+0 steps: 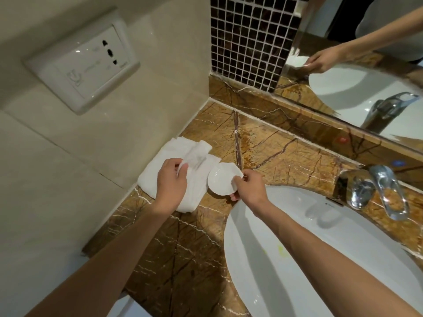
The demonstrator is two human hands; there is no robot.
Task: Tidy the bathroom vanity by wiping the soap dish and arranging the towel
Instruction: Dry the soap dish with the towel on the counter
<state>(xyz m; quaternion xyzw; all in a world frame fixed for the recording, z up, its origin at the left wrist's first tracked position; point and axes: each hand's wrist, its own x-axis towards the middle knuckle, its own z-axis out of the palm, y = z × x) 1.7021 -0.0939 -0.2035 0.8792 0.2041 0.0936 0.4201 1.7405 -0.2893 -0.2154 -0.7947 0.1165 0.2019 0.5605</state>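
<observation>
The left hand (pixel 170 183) pinches a fold of the crumpled white cloth towel (pixel 155 172) on the brown marble table (pixel 183 248); the right hand's (pixel 248 188) fingers (pixel 235 181) grip the small round white ceramic soap dish (pixel 222 179) by its near-right rim.

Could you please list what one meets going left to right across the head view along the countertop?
Towel under the left hand → soap dish held by the right hand → sink basin → chrome faucet.
</observation>
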